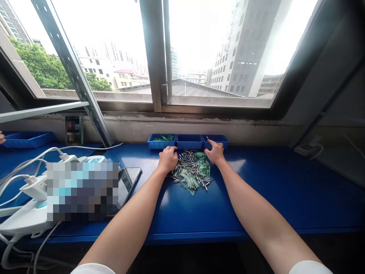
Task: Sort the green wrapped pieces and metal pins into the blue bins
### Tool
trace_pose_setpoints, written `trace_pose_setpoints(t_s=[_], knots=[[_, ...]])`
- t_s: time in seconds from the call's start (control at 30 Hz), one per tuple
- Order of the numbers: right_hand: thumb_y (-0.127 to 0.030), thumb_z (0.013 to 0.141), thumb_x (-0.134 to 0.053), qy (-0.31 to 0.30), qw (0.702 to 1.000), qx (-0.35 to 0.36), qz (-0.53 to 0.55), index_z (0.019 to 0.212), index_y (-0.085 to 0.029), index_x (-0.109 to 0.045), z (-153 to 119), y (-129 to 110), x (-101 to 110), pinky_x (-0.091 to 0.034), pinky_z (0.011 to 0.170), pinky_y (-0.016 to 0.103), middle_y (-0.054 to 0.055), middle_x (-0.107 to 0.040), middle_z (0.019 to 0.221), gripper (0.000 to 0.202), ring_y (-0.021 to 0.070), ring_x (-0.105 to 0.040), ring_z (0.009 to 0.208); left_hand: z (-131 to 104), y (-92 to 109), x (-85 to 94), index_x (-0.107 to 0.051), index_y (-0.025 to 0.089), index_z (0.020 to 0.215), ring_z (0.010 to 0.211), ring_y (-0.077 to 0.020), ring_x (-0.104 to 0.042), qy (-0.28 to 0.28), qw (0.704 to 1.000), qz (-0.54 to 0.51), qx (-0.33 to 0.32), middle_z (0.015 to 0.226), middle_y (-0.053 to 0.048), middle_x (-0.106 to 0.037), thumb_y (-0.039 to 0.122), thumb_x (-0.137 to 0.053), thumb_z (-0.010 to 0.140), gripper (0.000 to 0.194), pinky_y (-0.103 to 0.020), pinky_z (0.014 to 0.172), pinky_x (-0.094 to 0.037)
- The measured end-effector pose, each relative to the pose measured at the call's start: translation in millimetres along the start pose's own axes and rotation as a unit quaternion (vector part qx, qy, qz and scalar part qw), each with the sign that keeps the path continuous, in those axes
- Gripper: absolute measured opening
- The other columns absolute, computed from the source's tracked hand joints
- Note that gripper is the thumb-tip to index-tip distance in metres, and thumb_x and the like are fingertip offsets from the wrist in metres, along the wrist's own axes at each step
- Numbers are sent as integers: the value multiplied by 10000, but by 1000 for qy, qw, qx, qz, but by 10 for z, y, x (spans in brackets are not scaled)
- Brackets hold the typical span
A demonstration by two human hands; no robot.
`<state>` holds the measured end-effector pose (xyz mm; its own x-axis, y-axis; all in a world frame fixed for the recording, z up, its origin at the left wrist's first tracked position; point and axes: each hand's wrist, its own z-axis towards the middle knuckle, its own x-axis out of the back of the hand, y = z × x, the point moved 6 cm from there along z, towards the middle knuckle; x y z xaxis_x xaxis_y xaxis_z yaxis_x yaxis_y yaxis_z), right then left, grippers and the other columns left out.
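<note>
A pile of slim metal pins [191,159] and small green plastic bags [190,182] lies on the blue tabletop between my hands. My left hand [168,159] is at the pile's upper left edge, its fingers curled; what they hold, if anything, is hidden. My right hand [215,153] is at the front of the right blue bin [224,141], index finger and thumb apart. A small silver piece shows at the index fingertip, over the bin; I cannot tell whether it touches the finger. The left blue bin [154,144] holds green bags. Between them stands the middle blue bin [189,144].
A power strip [25,220] with plugs and white cables lies on the left, beside a dark-screened phone or tablet [132,179]. A metal post [82,87] rises behind. Far left are another blue tray [31,140] and part of another person's hand [1,137].
</note>
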<state>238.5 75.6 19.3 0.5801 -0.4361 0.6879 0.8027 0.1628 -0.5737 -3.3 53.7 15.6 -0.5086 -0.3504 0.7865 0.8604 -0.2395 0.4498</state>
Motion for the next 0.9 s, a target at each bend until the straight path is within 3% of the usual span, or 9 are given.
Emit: trace_pose_setpoints(t_s=[0.13,0.3,0.53,0.6,0.7,0.8,0.9], knots=[[-294,710,-530,-17,999,-15,-48,1345,-194,-468,29,66,-62,-354,947,444,33,-463,1396,645,314,-388,1143,2,-2,-16,-600,200,1109,1148,-274,-501,-12,1000,3,6,1196,-100,-578,222,-370,853,345,-453,946,-378],[-316,722,-520,-37,997,-10,-72,1377,-190,-425,38,78,-99,-358,933,453,8,-371,1462,674,327,-372,1132,10,-3,-31,-615,213,1061,1132,-280,-512,-19,1000,8,8,1176,-92,-579,240,-375,848,322,-475,936,-382],[-322,715,-540,-35,997,-4,-74,1364,-187,-437,35,109,-135,-355,922,486,73,-288,1498,670,350,-359,1162,7,3,-46,-628,221,1025,1124,-270,-521,-25,1000,12,2,1160,-80,-586,248,-399,840,296,-455,942,-389],[-296,712,-544,-6,998,13,-61,1317,-176,-491,31,73,-107,-347,938,486,101,-326,1471,619,349,-360,1176,10,2,-52,-631,216,1036,1126,-266,-522,-28,1000,13,0,1165,-81,-588,257,-414,836,298,-437,947,-391],[-249,731,-521,23,998,59,-27,1108,-157,-638,2,-56,-65,-374,932,421,117,-558,1239,406,299,-434,1115,12,3,-65,-632,207,1064,1133,-266,-523,-36,999,16,-1,1179,-79,-594,290,-449,824,313,-411,960,-391],[-243,768,-496,-45,992,117,2,887,-167,-699,-60,-236,-147,-421,856,337,79,-667,904,247,228,-533,929,13,6,-100,-634,205,1088,1142,-255,-525,-48,999,12,-7,1200,-68,-601,322,-457,827,336,-382,986,-380],[-272,795,-504,-129,978,162,-9,936,-184,-716,-152,-385,-285,-417,871,318,67,-679,948,269,215,-541,936,20,0,-162,-632,206,1117,1155,-238,-525,-68,998,8,-16,1234,-57,-596,333,-430,846,361,-353,1006,-370]])
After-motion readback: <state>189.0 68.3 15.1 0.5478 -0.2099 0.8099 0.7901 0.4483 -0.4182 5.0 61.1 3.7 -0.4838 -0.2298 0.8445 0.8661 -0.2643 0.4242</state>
